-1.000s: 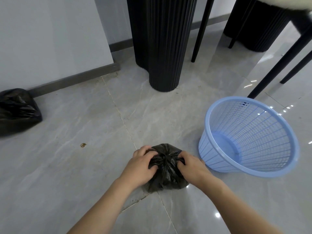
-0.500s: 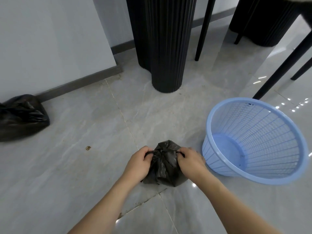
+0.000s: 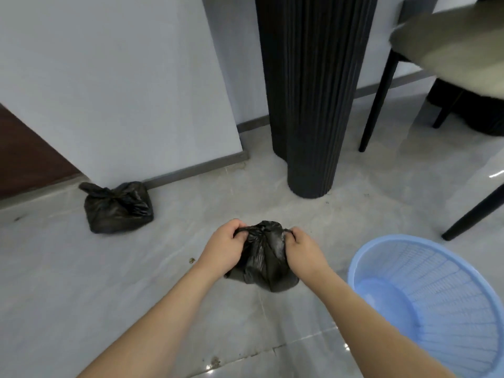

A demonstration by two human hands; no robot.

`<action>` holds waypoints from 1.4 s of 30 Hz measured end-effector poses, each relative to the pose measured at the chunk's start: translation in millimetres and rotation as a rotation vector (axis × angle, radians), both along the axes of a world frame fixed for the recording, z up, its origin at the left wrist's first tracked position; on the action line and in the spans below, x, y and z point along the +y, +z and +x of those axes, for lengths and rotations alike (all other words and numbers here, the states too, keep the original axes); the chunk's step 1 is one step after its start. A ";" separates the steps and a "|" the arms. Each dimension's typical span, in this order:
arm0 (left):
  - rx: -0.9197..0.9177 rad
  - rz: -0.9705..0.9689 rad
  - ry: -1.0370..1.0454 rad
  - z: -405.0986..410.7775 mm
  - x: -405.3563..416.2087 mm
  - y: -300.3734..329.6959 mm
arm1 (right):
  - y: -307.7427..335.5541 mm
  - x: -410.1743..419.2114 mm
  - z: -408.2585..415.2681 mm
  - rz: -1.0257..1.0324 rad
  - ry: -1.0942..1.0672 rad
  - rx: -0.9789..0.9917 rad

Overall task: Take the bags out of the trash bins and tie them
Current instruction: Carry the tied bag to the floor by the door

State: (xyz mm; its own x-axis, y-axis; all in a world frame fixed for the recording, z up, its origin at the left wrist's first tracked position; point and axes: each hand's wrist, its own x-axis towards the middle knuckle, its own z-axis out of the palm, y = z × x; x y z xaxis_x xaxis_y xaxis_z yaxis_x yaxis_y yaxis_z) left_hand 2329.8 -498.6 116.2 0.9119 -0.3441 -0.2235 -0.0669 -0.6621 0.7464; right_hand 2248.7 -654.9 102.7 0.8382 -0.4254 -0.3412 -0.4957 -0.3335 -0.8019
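Since the earlier frames the view has tilted up, so the tied bag by the wall and a chair seat now show, and the hands have drawn the two ends of the bag's neck a little farther apart. Nearest, at the lower right, the blue trash bin (image 3: 425, 304) stands on the grey tiled floor (image 3: 81, 282) with nothing visible inside it. Just left of it the black trash bag (image 3: 263, 260) sits on the floor between the two hands. The left hand (image 3: 225, 248) curls its fingers round the left end of the gathered neck, and the right hand (image 3: 301, 248) curls round the right end, each pulling outward from the bunched top. A few small crumbs of dirt lie on the tiles near the bag. Farther off to the left, a second black bag (image 3: 117, 208), its top already knotted, rests on the floor just beside the baseboard of the white wall (image 3: 114, 85). Behind the hands rises a dark ribbed column (image 3: 311, 99), and to the right a chair (image 3: 450, 47) with a pale seat stands on thin black legs.
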 end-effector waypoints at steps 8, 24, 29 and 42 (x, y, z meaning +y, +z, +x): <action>0.034 -0.056 0.253 23.5 73.4 137.7 | 149.1 68.2 52.9 -0.006 0.171 0.007; -0.049 -0.120 0.315 29.3 172.5 568.0 | 604.0 165.8 86.1 0.024 0.165 -0.044; 0.036 -0.211 0.416 54.7 215.2 600.7 | 645.8 213.0 111.9 0.046 0.213 -0.040; 0.197 -0.209 0.414 160.4 254.4 557.4 | 600.1 246.1 227.5 0.126 0.154 0.106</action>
State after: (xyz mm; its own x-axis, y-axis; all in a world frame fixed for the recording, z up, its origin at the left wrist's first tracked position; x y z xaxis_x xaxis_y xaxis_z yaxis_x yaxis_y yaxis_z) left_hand 2490.2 -244.2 673.7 0.9289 -0.0181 -0.3698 0.3252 -0.4379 0.8382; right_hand 2476.2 -408.8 702.9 0.8467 -0.2432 -0.4732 -0.5302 -0.3125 -0.7882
